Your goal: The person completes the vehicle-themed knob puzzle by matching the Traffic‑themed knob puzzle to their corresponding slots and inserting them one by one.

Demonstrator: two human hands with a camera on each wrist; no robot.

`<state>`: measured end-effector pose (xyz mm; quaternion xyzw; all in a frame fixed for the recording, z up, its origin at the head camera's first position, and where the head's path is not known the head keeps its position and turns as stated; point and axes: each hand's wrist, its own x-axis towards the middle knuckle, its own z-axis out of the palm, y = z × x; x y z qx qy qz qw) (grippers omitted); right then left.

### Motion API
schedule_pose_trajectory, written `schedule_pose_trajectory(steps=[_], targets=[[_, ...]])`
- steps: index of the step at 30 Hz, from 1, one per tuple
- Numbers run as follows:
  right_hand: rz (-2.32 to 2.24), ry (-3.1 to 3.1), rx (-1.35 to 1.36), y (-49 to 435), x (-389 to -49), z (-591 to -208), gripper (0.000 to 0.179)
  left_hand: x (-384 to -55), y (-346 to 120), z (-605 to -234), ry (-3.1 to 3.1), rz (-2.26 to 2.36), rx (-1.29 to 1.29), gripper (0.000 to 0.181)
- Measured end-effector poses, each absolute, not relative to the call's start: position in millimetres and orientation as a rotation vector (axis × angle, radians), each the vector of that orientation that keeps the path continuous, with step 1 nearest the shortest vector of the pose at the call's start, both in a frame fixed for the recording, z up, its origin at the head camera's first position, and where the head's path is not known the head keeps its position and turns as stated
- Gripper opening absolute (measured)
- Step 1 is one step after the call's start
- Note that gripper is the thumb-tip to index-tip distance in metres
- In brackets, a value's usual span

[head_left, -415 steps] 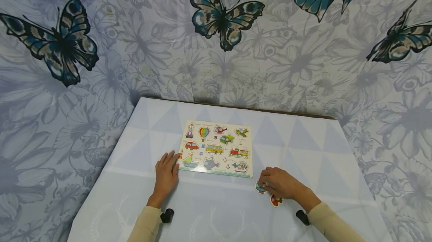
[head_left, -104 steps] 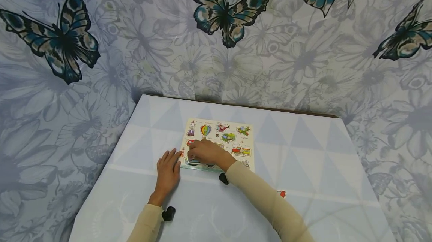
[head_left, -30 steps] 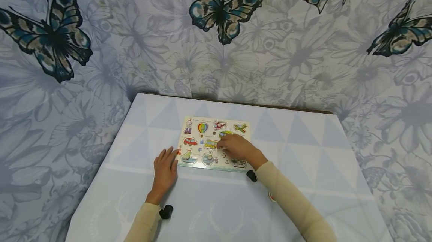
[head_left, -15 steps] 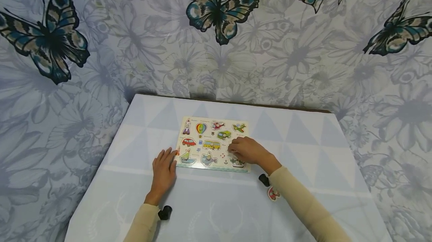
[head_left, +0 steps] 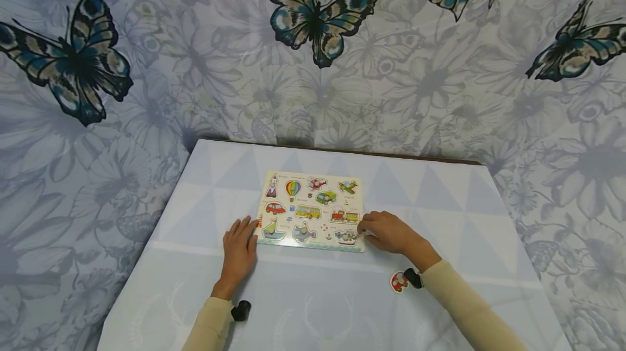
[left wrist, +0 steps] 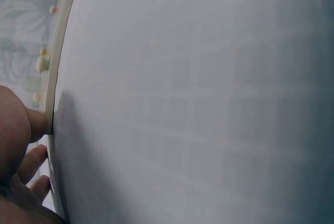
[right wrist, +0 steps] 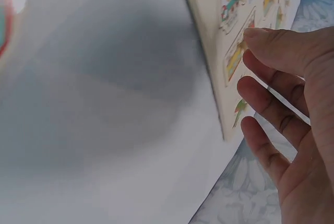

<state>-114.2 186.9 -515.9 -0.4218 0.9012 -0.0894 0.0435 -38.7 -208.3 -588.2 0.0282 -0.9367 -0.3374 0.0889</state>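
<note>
A cream knob puzzle board (head_left: 321,245) with vehicle pictures lies flat on the table. Fingertips of my left hand (head_left: 238,251) rest at its left edge, the fingers extended. In the left wrist view, the board's small round knobs (left wrist: 43,64) stick up beyond the thumb. My right hand (head_left: 391,233) is at the board's right edge, beside the train piece (head_left: 344,216) and ship piece (head_left: 346,237). The right wrist view shows its fingers (right wrist: 266,101) loosely bent and apart, holding nothing. A red puzzle piece (head_left: 399,282) lies loose on the table, nearer me than the right hand.
The white table (head_left: 313,307) has a pale triangle pattern and ends at a butterfly-printed wall covering (head_left: 430,90). Black wrist cameras (head_left: 240,311) sit at both cuffs. The right one overlaps the loose red piece in the head view.
My right hand has moved rightward off the puzzle board, uncovering its pieces. The blue piece it held beside the red one earlier is gone from that spot. The left hand has stayed put.
</note>
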Motion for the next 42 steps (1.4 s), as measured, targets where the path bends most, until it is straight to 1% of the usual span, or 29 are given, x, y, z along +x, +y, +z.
schedule_pose_trajectory(steps=[10, 18, 27, 42], targets=[[-0.337, 2.756, -1.246, 221.8, -87.7, -517.4, 0.02, -35.8, -213.1, -591.4, -2.823, -0.998, 0.103, 0.04], [-0.322, 2.689, -1.162, 239.1, -71.0, -512.1, 0.016, -32.1, -213.3, -591.0, -2.761, -0.98, 0.101, 0.039], [-0.399, 2.652, -1.235, 256.6, -51.9, -517.8, 0.017, -32.9, -212.9, -591.0, -2.77, -1.0, 0.098, 0.04], [-0.355, 2.67, -1.239, 270.8, -40.8, -523.1, 0.021, -36.7, -208.6, -585.5, -2.796, -1.016, 0.086, 0.04]])
